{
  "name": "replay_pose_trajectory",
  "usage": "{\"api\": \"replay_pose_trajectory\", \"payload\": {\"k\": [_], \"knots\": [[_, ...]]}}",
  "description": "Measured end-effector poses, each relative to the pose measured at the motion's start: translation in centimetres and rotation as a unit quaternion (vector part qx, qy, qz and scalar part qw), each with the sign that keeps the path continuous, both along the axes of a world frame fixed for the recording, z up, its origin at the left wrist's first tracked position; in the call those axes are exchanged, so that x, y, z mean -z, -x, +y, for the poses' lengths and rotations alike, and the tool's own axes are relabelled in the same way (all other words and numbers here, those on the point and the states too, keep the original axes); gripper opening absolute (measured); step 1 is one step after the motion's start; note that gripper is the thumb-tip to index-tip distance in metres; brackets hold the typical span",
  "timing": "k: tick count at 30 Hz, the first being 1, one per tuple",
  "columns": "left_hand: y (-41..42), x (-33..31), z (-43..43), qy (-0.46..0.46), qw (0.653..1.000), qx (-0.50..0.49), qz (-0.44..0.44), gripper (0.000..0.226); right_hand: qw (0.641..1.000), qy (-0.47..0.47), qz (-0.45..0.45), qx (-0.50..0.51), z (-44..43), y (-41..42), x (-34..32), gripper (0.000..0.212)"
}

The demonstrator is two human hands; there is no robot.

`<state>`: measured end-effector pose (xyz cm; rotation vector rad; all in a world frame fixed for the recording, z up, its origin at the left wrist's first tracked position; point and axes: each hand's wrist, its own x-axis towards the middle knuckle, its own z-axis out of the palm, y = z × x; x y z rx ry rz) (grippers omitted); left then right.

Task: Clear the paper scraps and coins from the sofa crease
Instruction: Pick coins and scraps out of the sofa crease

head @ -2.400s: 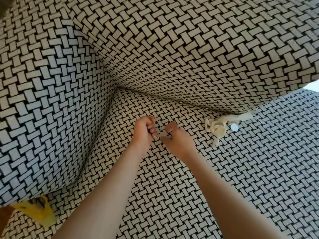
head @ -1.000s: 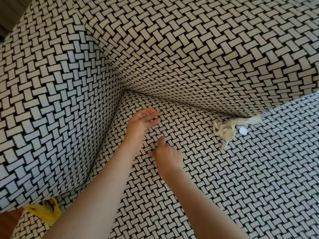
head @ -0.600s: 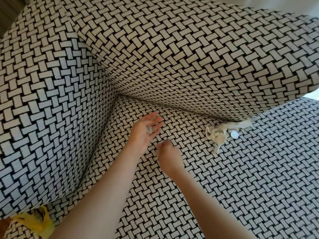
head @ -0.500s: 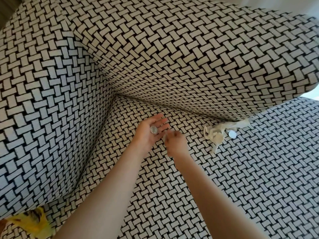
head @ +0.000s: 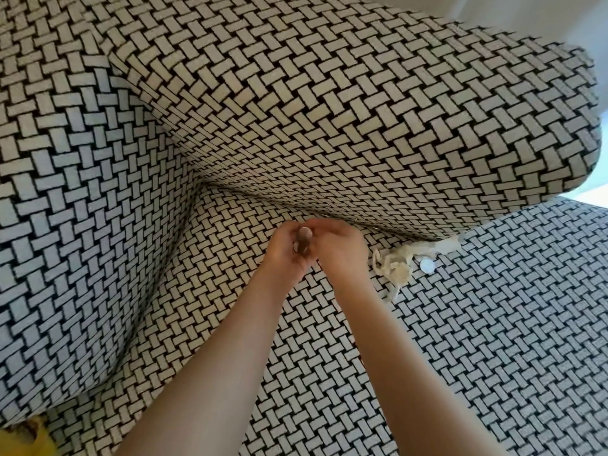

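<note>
My left hand [head: 285,255] is cupped just in front of the sofa crease [head: 388,230], with a silver coin [head: 305,232] standing at its fingers and a brownish coin under it. My right hand [head: 342,255] presses against it, fingers curled over the left palm; whatever they hold is hidden. To the right, a crumpled cream paper scrap [head: 396,269] lies on the seat, and its strip runs into the crease. A second silver coin [head: 427,266] lies flat beside the scrap.
The sofa is covered in black-and-white woven-pattern fabric: armrest [head: 75,225] at left, back cushion [head: 362,126] overhanging the seat [head: 493,340]. A yellow object [head: 23,439] shows at the bottom left corner.
My left palm lay open with a coin in it; now it has cupped. My right hand has moved up from the seat and joined the left hand. The scrap and second coin have not moved.
</note>
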<state>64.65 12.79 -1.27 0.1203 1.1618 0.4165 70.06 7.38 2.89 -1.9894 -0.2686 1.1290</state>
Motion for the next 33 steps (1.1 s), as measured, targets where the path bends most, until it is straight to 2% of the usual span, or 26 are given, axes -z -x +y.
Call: {"api": "replay_pose_trajectory", "payload": {"k": [2,3,5,8,10,12,17,21,26,30,33], "knots": [[0.0,-0.2,0.3,0.006,1.000,-0.005,-0.009,0.028,0.995,-0.026,-0.074,0.062,0.1,-1.0,0.8,0.032],[0.1,-0.1,0.5,0.005,1.000,0.004,0.001,0.030,0.991,-0.027,-0.117,0.060,0.2,-1.4,1.3,0.034],[0.3,0.2,0.8,-0.010,0.998,0.044,0.041,0.034,0.976,0.023,-0.209,-0.048,0.9,-1.8,2.8,0.038],[0.4,0.6,1.2,-0.027,0.993,0.083,0.084,0.034,0.899,0.167,-0.301,-0.271,2.0,-1.6,4.9,0.041],[0.5,0.6,1.4,-0.030,0.992,0.087,0.090,0.032,0.861,0.217,-0.330,-0.322,3.0,-1.4,5.7,0.036],[0.3,0.7,1.6,-0.039,0.991,0.092,0.087,0.031,0.841,0.249,-0.342,-0.336,3.9,-1.5,5.9,0.031],[-0.1,1.3,2.1,-0.046,0.991,0.095,0.087,0.032,0.849,0.226,-0.380,-0.291,3.3,-1.5,6.6,0.020],[-0.2,1.4,2.2,-0.058,0.988,0.112,0.087,0.032,0.863,0.183,-0.413,-0.228,2.1,-1.6,7.6,0.023],[-0.2,1.7,2.1,-0.074,0.985,0.122,0.100,0.034,0.879,0.152,-0.403,-0.204,1.3,-2.5,7.7,0.024],[-0.7,1.9,1.9,-0.070,0.984,0.123,0.106,0.035,0.892,0.156,-0.374,-0.200,1.1,-2.9,7.5,0.029],[-1.3,1.9,1.7,-0.074,0.984,0.125,0.105,0.037,0.892,0.167,-0.362,-0.212,0.5,-2.8,7.2,0.025]]}}
